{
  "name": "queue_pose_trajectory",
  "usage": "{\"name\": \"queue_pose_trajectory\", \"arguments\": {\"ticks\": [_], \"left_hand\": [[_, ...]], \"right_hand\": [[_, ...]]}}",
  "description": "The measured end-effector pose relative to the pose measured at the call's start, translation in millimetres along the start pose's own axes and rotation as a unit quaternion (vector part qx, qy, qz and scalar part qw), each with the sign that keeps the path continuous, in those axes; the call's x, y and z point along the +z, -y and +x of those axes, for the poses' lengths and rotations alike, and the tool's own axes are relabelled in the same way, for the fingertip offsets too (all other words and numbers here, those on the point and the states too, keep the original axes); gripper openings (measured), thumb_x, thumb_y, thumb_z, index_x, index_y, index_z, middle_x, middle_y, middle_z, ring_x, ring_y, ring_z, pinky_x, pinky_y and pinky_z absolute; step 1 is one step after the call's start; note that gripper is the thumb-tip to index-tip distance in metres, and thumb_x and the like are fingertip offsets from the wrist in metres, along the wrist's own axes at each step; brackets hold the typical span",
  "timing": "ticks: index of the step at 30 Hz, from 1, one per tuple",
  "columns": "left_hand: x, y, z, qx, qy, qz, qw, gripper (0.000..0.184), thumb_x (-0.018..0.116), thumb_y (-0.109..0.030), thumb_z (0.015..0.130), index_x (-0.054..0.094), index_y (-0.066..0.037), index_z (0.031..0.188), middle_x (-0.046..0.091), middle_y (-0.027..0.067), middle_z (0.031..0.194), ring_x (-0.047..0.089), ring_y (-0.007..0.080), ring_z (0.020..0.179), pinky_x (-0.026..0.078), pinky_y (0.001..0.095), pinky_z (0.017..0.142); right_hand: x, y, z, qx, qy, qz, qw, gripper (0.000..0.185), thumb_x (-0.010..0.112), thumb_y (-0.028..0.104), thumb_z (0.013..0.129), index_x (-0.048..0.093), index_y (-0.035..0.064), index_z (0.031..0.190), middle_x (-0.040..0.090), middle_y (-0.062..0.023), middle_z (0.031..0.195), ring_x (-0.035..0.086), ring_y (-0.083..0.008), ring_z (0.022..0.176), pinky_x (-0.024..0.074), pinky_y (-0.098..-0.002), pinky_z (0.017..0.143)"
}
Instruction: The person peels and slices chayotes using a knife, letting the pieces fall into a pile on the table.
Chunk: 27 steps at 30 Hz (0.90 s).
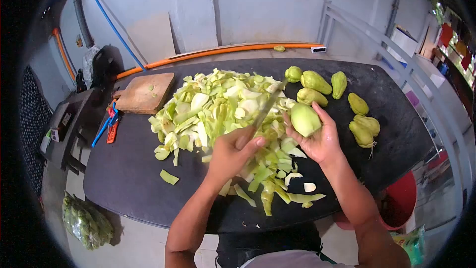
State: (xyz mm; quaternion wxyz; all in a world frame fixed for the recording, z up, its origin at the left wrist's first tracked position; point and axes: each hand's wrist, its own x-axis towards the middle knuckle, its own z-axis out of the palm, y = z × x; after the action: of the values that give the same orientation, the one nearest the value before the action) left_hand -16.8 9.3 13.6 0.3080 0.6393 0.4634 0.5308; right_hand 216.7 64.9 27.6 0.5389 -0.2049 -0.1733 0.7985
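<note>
Left grip [232,153] closed round knife [268,105]; right grip [323,140] cups peeled chayote [305,119] above surface [131,178], near heaped pieces [213,106]. Chayote looks firm, fairly light, probably slippery; best held round broad sides.

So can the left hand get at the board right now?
Likely yes: bare table left of the peels leaves a way to the board, though the left hand holds the knife.
</note>
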Motion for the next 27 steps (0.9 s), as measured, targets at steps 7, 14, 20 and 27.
{"name": "queue_pose_trajectory", "arguments": {"ticks": [7, 14, 20, 27], "left_hand": [[7.3, -15.3, -12.5, -0.169, -0.033, -0.202, 0.964, 0.031, 0.070, -0.022, 0.094, 0.052, -0.007, 0.073, 0.052, 0.0028, 0.055, 0.048, 0.0111, 0.042, 0.035, 0.0278, 0.038], [35.0, -27.6, -27.6, -0.234, 0.066, -0.233, 0.942, 0.019, 0.065, -0.020, 0.098, 0.059, -0.003, 0.094, 0.050, -0.0013, 0.055, 0.044, 0.0071, 0.043, 0.034, 0.0253, 0.041], [40.9, -27.1, -33.0, -0.201, 0.086, -0.193, 0.957, 0.018, 0.064, -0.019, 0.099, 0.062, -0.002, 0.102, 0.049, -0.0066, 0.064, 0.042, 0.0024, 0.057, 0.033, 0.0229, 0.050], [37.9, -27.1, -33.2, -0.201, 0.102, -0.185, 0.957, 0.019, 0.064, -0.020, 0.099, 0.064, -0.001, 0.105, 0.049, -0.0068, 0.066, 0.042, 0.0024, 0.061, 0.034, 0.0227, 0.053]], "right_hand": [[-2.8, -9.1, 23.1, 0.013, 0.043, 0.054, 0.998, 0.029, 0.064, 0.040, 0.094, 0.064, 0.0125, 0.105, 0.068, -0.0046, 0.102, 0.067, -0.0262, 0.094, 0.0559, -0.0484, 0.081], [-19.9, -24.4, 22.4, -0.058, -0.076, 0.074, 0.993, 0.024, 0.073, 0.044, 0.086, 0.063, 0.0224, 0.089, 0.068, 0.0028, 0.085, 0.067, -0.0166, 0.081, 0.0526, -0.0417, 0.073], [-26.8, -30.3, 25.8, -0.087, -0.100, 0.028, 0.991, 0.032, 0.075, 0.051, 0.083, 0.061, 0.0227, 0.090, 0.068, 0.0034, 0.087, 0.065, -0.0145, 0.076, 0.0514, -0.0323, 0.065], [-24.5, -29.5, 20.7, -0.090, -0.014, 0.014, 0.996, 0.033, 0.063, 0.052, 0.093, 0.063, 0.0192, 0.089, 0.071, -0.0025, 0.098, 0.068, -0.0206, 0.089, 0.0551, -0.0409, 0.080]]}}
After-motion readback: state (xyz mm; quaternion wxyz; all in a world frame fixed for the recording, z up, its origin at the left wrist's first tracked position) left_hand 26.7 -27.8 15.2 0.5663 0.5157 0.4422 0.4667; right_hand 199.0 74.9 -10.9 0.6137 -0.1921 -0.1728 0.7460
